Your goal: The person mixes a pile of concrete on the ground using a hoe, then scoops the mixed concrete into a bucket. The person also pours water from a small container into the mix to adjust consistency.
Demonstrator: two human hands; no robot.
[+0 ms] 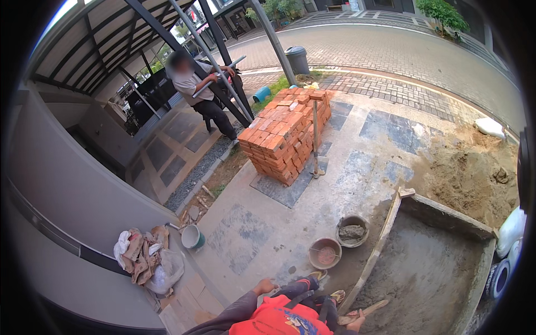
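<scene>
My left hand [265, 286] hangs beside my left thigh, holding nothing that shows, with fingertips slightly apart. My right hand [356, 321] grips a short mortar-smeared piece of wood [374, 307], perhaps a tool's handle, over the near left edge of a mixing trough [377, 255]. Grey wet mortar [423, 259] covers the trough's floor. In front of my sandalled feet stand two buckets: one [351, 220] holds mortar, the other [312, 251] has a wire handle and reddish contents that I cannot make out.
Stacked red bricks [280, 138] stand ahead, with a long-handled tool [315, 138] leaning there. Another person [190, 79] holds a pipe by the metal posts. Sand [469, 176] lies beyond the trough. A green bucket [193, 237] and crumpled sacks [144, 259] lie by the left wall.
</scene>
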